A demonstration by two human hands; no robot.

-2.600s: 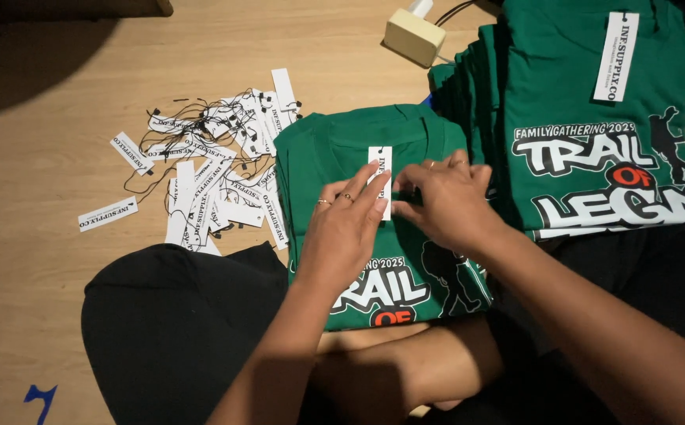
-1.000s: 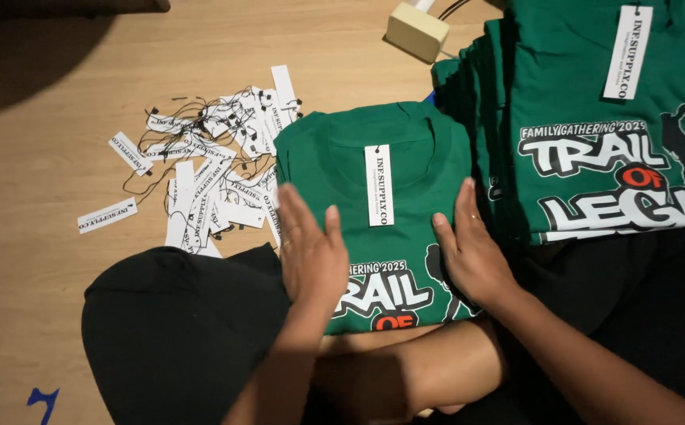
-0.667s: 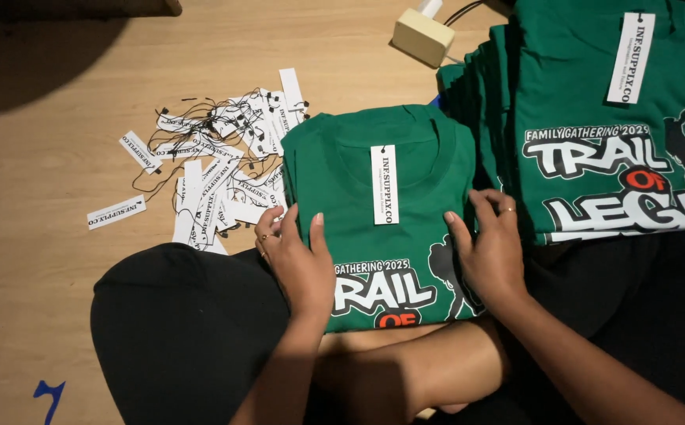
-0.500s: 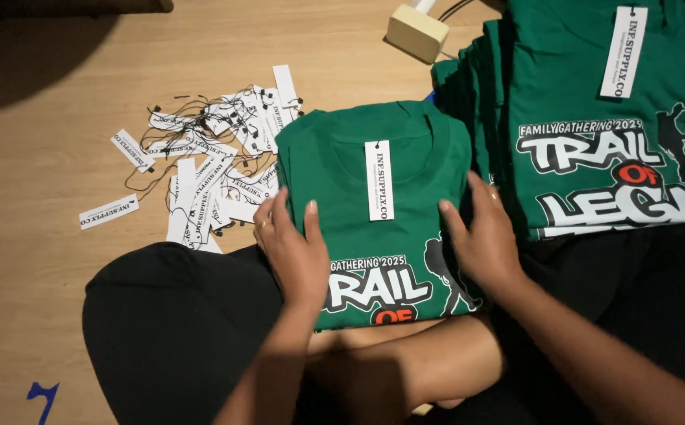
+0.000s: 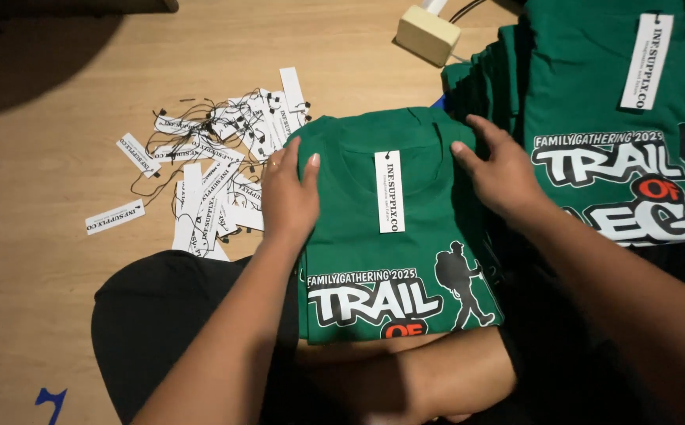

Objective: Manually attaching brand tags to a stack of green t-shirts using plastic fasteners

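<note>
Folded green shirt (image 5: 405, 228) lies lengthwise, collar pointing away, hem toward lap.

The left hand (image 5: 287, 193) lies on the left border of the folded green shirt (image 5: 397, 236) and covers that edge; the right hand (image 5: 504, 169) covers the right border near the collar. Below both hands, the shirt's lower print is cut short by the fold over the person's leg. Right of the right hand, the stack of green shirts (image 5: 618, 149) runs out past the top and right edges. Beyond the right hand's fingertips, the cream box (image 5: 427, 34) is clipped at the top.
</note>
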